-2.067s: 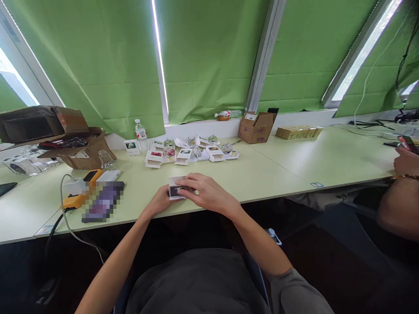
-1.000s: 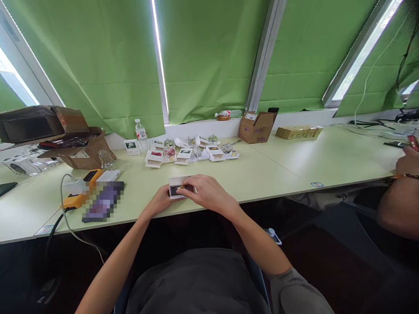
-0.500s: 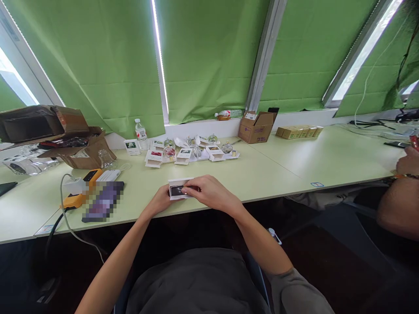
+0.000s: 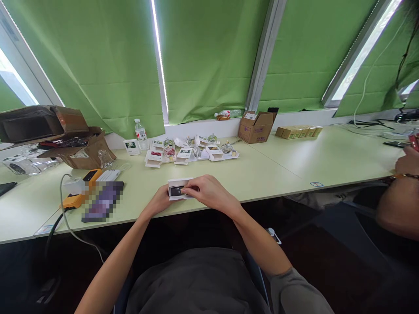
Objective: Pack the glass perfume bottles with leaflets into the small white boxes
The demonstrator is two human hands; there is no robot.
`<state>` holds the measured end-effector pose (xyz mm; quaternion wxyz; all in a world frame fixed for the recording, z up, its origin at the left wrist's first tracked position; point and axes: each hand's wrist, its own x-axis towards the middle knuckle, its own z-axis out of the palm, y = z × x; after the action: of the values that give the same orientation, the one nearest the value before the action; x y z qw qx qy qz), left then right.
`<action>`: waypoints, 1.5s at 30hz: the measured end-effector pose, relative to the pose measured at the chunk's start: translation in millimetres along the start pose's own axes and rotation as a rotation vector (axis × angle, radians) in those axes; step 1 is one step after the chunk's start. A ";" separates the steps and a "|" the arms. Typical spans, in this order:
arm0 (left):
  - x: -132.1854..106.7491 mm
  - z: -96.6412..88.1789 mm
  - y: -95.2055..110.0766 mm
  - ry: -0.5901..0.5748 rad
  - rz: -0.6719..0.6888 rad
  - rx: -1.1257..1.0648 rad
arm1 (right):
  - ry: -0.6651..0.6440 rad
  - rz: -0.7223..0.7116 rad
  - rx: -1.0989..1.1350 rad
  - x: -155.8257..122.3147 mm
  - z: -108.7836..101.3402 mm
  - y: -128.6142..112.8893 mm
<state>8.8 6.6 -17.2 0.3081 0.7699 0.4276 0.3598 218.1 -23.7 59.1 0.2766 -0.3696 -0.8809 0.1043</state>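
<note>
Near the table's front edge, my left hand [image 4: 159, 201] is closed around the left side of a small open white box [image 4: 176, 181]. A black insert [image 4: 176, 191] shows inside the box. My right hand [image 4: 209, 192] reaches over the box's right part with thumb and forefinger pinched. A small gold ring [image 4: 183, 192] shows at those fingertips, against the black insert; whether it touches the insert I cannot tell. The right fingers hide the box's right end.
Several white cartons [image 4: 153, 157] and round glass bottles [image 4: 227, 148] lie behind my hands. Upright water bottle [image 4: 140, 135], brown carton [image 4: 257, 127] and yellow boxes [image 4: 298, 131] line the back. At left lie a pixelated purple item [image 4: 103, 201] and cable [image 4: 65, 209]. A co-worker's arm [image 4: 399, 196] is at right.
My right fingertips have shifted slightly, and the gold ring now shows more clearly between them. The box and my left hand have barely moved.
</note>
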 end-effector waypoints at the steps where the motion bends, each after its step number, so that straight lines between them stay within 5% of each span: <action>1: 0.1 0.0 -0.4 -0.005 0.005 0.003 | -0.001 0.003 -0.012 0.3 0.7 -0.1; 30: -1.1 0.3 1.7 -0.003 -0.014 -0.005 | 0.001 0.044 -0.306 6.2 18.0 2.3; 45: 1.2 1.9 -2.9 0.012 0.002 -0.040 | 0.040 -0.021 -0.185 4.4 11.4 7.1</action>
<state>9.5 8.7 -20.2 0.3205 0.7618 0.4214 0.3732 213.3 -15.4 48.7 0.2599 -0.3862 -0.8849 0.0121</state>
